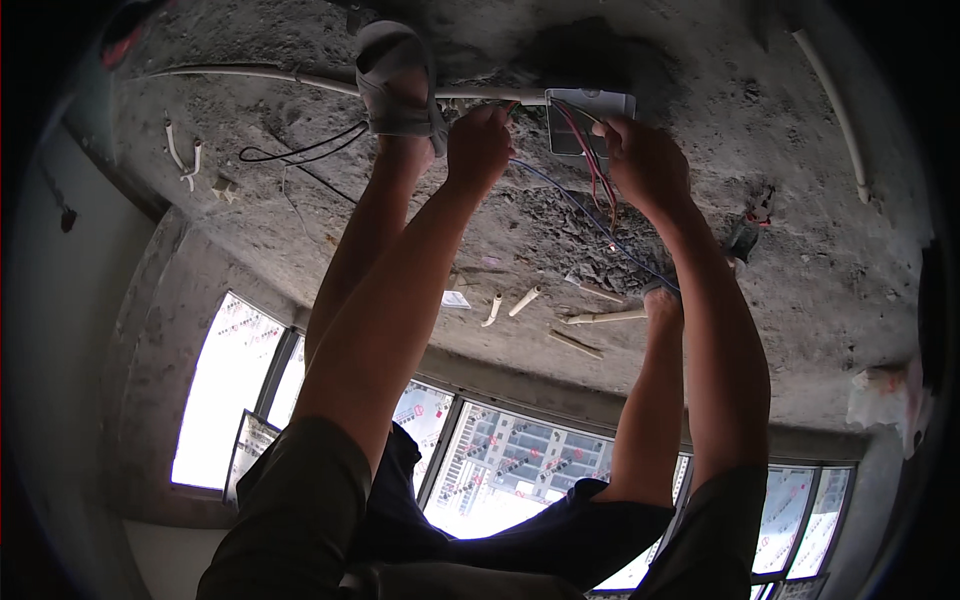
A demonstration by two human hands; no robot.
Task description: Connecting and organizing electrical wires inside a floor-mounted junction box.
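A grey-white junction box point(580, 140) lies on the rough floor in front of me, joined to a pipe point(480, 95). Red wires point(594, 170) come out of it and hang over its near edge. To the box's left, my left hand point(480, 148) is closed in a pinch on a wire, whose orange-brown end point(513, 105) shows at the fingertips. A blue wire point(590, 213) runs from beside that hand toward my right foot. My right hand point(643, 165) is closed at the box's right edge, on a thin dark wire that reaches up from the box.
My sandalled left foot point(398, 85) stands by the pipe. A black cable point(300, 158) loops on the left. Several pipe pieces point(525, 301) lie nearer the windows point(520, 460). Pliers-like tool point(742, 240) lies at right, beside another pipe point(835, 115).
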